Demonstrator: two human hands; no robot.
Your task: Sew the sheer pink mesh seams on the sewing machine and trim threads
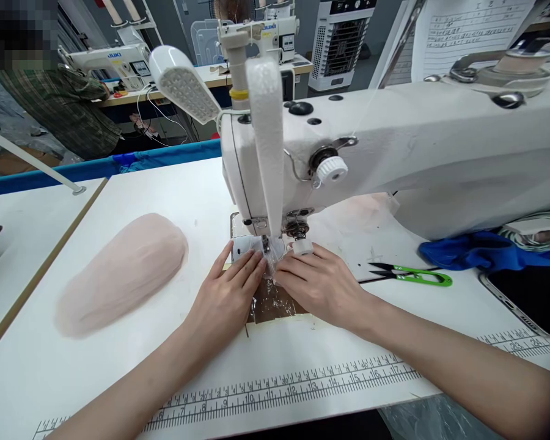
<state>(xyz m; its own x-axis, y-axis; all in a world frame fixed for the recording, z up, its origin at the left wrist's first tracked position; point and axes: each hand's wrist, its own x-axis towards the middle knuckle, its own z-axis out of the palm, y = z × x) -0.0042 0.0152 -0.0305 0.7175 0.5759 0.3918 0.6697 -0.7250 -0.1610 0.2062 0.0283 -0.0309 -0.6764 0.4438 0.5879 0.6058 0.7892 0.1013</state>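
Left hand and right hand, both mine, met palms-down below the head of a sewing machine, the left with its fingers outstretched and flat, the right with its fingers bunched; I could not tell whether the right fingertips were pinching or only pressing. Beneath my forearms spread a white worktop, a printed ruler running along its near edge. The machine's long white arm reached in from the right, across the far side of my hands. At far left, a co-worker in a plaid shirt was beside another machine. Pale pink fabric lay in a rounded heap on the left, well apart from my left hand. On the right, a blue cloth lay just beyond a dark-screened phone. Green-handled snips rested between the phone and my right hand, blades pointing left. A sheer piece lay at the needle, between my hands, fingertips of both touching it; its edges were hard to make out.
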